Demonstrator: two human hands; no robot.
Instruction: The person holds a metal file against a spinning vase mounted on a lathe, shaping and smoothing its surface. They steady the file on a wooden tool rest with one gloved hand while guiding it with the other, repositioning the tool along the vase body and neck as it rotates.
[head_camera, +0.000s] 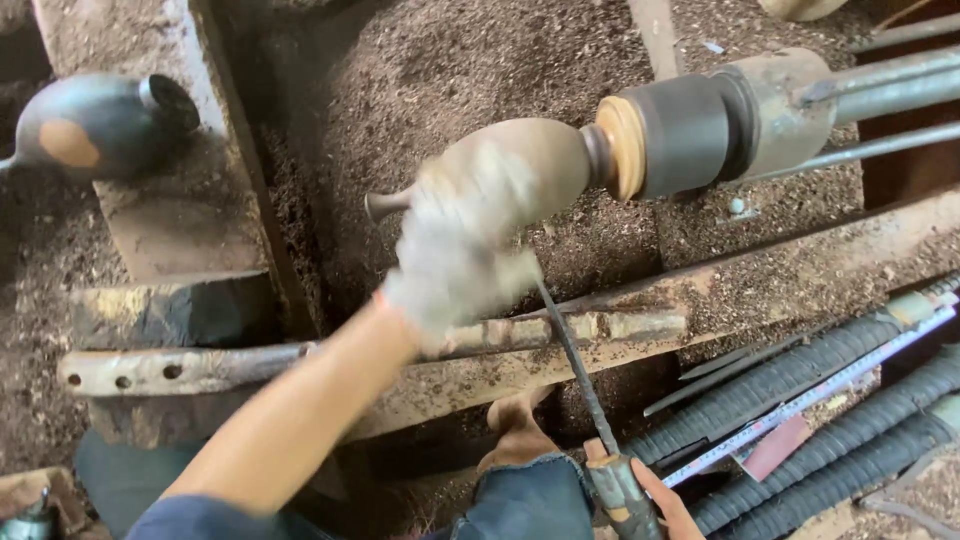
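A rounded wooden workpiece (545, 155) is mounted sideways on a lathe, its narrow neck pointing left. My left hand (460, 245), in a pale glove and blurred by motion, is pressed against the front of the workpiece and over the metal tool rest (250, 365). A long dark turning tool (578, 370) runs from under that hand down to my right hand (655, 500), which grips its taped handle at the bottom edge. The tool's tip is hidden behind the glove.
A grey chuck and metal spindle (700, 125) hold the workpiece at the right. A dark turned vase (95, 125) lies at the upper left. Ribbed rods (800, 440) and a measuring tape (820, 395) lie at the lower right. Sawdust covers the bed.
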